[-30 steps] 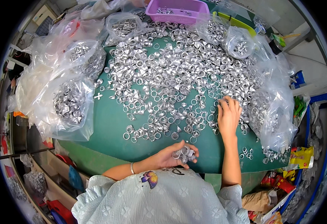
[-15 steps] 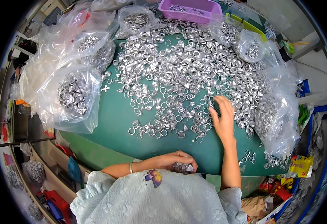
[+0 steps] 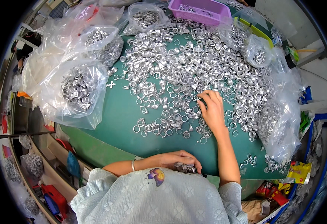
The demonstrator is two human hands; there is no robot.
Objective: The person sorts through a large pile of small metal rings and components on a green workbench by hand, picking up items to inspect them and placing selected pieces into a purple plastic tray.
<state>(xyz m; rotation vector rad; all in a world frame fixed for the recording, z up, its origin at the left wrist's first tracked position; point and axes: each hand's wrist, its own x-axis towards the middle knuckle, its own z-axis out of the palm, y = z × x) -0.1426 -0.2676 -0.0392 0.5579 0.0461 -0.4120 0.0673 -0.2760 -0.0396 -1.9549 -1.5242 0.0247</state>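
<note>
My left hand [image 3: 174, 159] is curled at the near edge of the table, against the shirt, and closed around several silver metal rings [image 3: 186, 168]. Over the middle of the large spread of loose metal rings [image 3: 193, 69] reaches my right hand [image 3: 212, 108]. Its thumb and index finger are bent toward the rings with a small gap between them, and no ring shows clearly in its grasp. Rings lie all round its fingers. A small cross-shaped piece [image 3: 110, 84] lies on the left of the green tabletop [image 3: 128, 112].
Clear plastic bags of rings stand at the left [image 3: 77, 89], back [image 3: 145, 18] and right [image 3: 273, 119]. A purple basket [image 3: 200, 15] and a yellow-green tray [image 3: 255, 28] sit at the far side. Shelves with bagged rings [image 3: 33, 166] are lower left; a blue rack [image 3: 312, 130] stands right.
My right hand has moved left and slightly farther over the rings, with thumb and index finger closer together. My left hand stays at the table edge. The view has shifted a little.
</note>
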